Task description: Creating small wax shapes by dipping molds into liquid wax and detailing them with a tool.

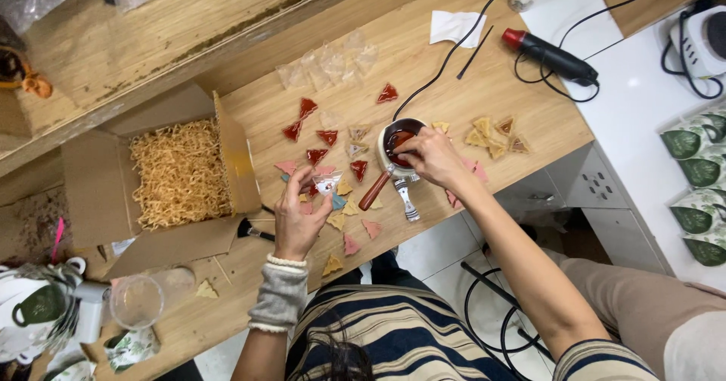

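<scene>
Wooden bench (pixel 484 101) running diagonally across the view, seen from above; white counter (pixel 643 101) adjoining at right.

Far left: open cardboard box (pixel 87 177), filled with straw-coloured shredded paper (pixel 180 171). Below it, near the bench edge: clear plastic cup (pixel 137 301), upright, contents not discernible.

Left of centre: left hand (pixel 299 218), wrist in a grey knitted cuff, fingers closed in a pinch on a small clear packet (pixel 327 183) containing a pale triangular piece. Packet held at the fingertips, just above the bench, among loose triangles (pixel 344 233) in pink, tan and blue scattered around and beneath the hand. Small black brush (pixel 253 231) lying just left of the hand, beside the box flap.

Centre: dark red triangles (pixel 321 143) laid out apart from one another, two joined tip to tip like a bow. Further back: empty clear packets (pixel 329 65) in a loose cluster.

Right of centre: small round melting pot (pixel 401 145) with white wall and reddish-brown wooden handle pointing toward the bench edge, holding dark red liquid. Right hand (pixel 431 156) placed over the pot's near rim, fingertips bunched together at the liquid surface; object gripped, if any, too small to tell. Metal tool (pixel 406 199) lying just below the pot.

Right: heap of tan triangles (pixel 490 135) just beyond the right hand. Back right: white paper slip (pixel 456 27); black heat tool with red tip (pixel 548 53), cable trailing, lying across the bench-counter join.
</scene>
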